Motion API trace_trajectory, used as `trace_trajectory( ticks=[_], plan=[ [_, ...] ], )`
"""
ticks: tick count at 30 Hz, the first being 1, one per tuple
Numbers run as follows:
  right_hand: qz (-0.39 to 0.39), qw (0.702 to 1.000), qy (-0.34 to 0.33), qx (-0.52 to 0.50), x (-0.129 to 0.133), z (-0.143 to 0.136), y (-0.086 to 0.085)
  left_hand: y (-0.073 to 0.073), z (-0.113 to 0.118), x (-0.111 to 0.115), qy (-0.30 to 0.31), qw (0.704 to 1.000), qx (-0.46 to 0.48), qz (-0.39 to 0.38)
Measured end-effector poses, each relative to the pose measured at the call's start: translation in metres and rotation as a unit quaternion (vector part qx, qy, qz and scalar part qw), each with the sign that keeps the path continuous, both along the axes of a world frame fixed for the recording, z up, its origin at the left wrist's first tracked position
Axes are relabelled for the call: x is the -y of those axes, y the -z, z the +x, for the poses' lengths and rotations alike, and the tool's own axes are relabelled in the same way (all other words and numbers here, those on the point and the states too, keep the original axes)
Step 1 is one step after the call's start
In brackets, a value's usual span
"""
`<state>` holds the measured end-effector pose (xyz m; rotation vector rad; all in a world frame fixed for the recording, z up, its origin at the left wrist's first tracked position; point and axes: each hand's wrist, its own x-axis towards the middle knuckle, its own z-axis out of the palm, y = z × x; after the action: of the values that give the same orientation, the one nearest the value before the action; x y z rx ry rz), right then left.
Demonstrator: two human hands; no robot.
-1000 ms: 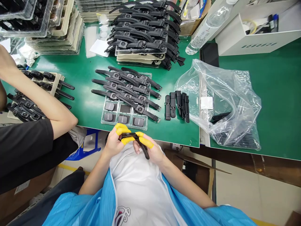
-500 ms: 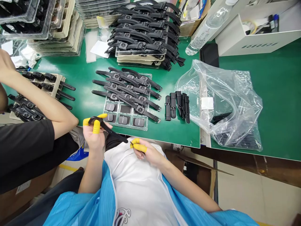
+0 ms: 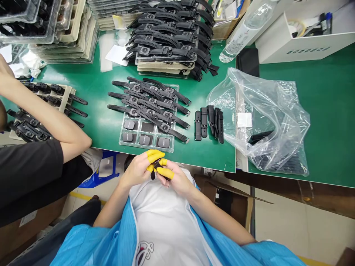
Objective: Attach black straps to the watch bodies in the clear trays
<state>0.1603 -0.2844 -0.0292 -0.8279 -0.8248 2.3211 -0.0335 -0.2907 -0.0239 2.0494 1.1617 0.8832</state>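
Note:
In front of my white shirt, both hands meet around a black smartwatch [image 3: 157, 164], mostly covered by fingers. My left hand [image 3: 140, 168], with yellow finger cots, is closed on the watch. My right hand [image 3: 173, 176], also in yellow finger cots, pinches a black watch strap [image 3: 167, 178] against it; only bits of this strap show. Beyond the hands lies a clear plastic tray [image 3: 121, 142]. Strapped smartwatches [image 3: 151, 112] lie across its far part, and several square watch bodies without straps [image 3: 144, 139] sit in the near compartments.
Loose black straps [image 3: 204, 122] lie right of the tray, beside a clear plastic bag [image 3: 280, 111] holding more straps. Stacked trays of watches [image 3: 166, 48] stand behind. A bottle [image 3: 244, 33] and white box [image 3: 294, 50] are at back right. A co-worker's arm [image 3: 47, 111] reaches in at left.
My left hand has moved right and slightly down with the smartwatch, meeting my right hand. The right hand has stayed nearly in place. The tray and loose straps lie as before.

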Motion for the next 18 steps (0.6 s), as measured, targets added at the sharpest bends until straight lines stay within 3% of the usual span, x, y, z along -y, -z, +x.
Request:
trace_trajectory(
  ticks=[9, 18],
  plan=[
    [-0.030, 0.999, 0.046, 0.004, 0.0029, -0.0040, 0.0000, -0.0024, -0.0012, -0.0006, -0.002, 1.000, 0.004, -0.020],
    [-0.042, 0.998, 0.046, -0.013, 0.0019, -0.0029, 0.0009, 0.0021, 0.0016, 0.0012, 0.000, 1.000, -0.001, -0.024]
  ],
)
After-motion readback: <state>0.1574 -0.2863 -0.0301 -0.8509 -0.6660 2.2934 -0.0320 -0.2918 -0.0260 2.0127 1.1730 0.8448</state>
